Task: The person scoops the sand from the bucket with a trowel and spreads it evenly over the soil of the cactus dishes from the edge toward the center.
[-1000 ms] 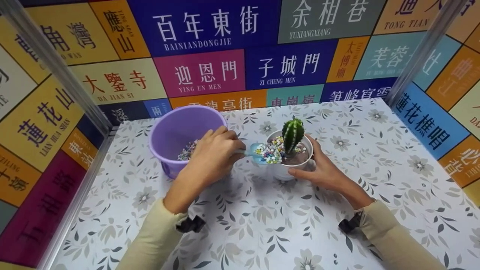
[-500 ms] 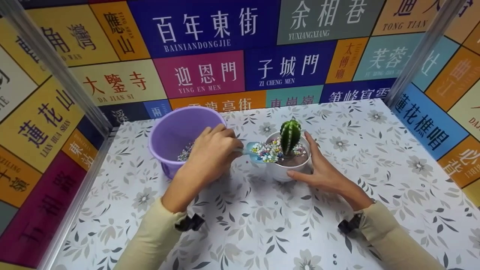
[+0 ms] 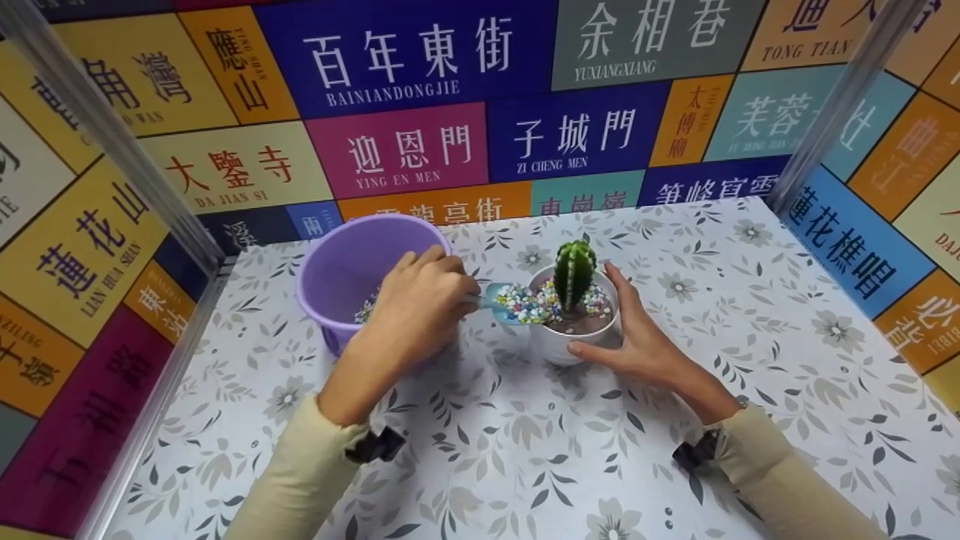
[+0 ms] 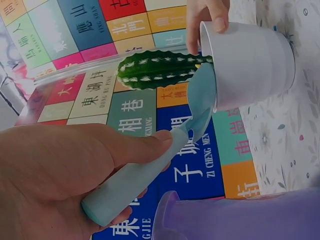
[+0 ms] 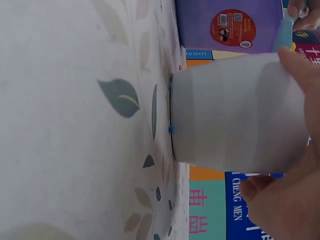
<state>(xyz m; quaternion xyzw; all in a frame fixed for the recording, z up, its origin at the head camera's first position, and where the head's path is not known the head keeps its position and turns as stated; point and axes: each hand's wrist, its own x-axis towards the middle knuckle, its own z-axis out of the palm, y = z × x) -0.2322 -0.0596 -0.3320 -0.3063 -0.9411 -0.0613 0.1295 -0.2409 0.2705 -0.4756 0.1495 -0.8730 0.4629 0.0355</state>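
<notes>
Closest to me are the two cream sleeves, and just past them the hands at work. The right hand [image 3: 637,341] cups the white pot [image 3: 559,341], thumb along the near wall and fingers round the far side of the rim, so the pot sits braced on the flowered table [image 3: 525,450]. That hold looks right to me: a pot this light would likely skid if nudged from the other side, so I would keep it pinned flat and not tilt it.

The left hand [image 3: 420,311] is curled round the handle of a pale blue scoop [image 3: 499,300], whose blade rests at the pot's rim on the side away from the right hand, heaped with coloured pebbles [image 3: 525,306]. From the left wrist view the blade [image 4: 202,100] leans against the lip right beside the cactus [image 3: 574,274]. The care here, I would say, is to roll the wrist slowly so the pebbles slide in around the stem rather than over the lip, and to keep knuckles off the spines. Brown soil shows bare on the side nearest the right hand, so that part wants covering.

Beyond the left hand stands the purple bucket [image 3: 352,262], more pebbles lying in its bottom.
</notes>
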